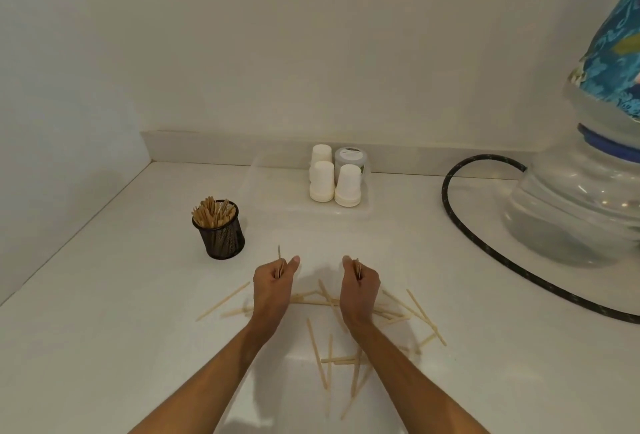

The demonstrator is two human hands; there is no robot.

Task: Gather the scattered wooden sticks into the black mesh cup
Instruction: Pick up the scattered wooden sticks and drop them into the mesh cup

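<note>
A black mesh cup point(221, 237) stands on the white counter at the left, filled with upright wooden sticks point(213, 213). Several loose wooden sticks point(327, 359) lie scattered on the counter under and around my forearms. My left hand point(273, 286) grips a small bunch of sticks, with one tip poking up above the fist. My right hand point(358, 286) grips another small bunch. Both hands hover over the scatter, to the right of the cup and nearer to me.
A clear tray point(277, 170) at the back holds white paper cups point(348, 185) and a lidded jar point(350, 156). A black hose point(460, 222) curves across the right side. A large water bottle point(581, 211) with a blue patterned cover stands at the far right.
</note>
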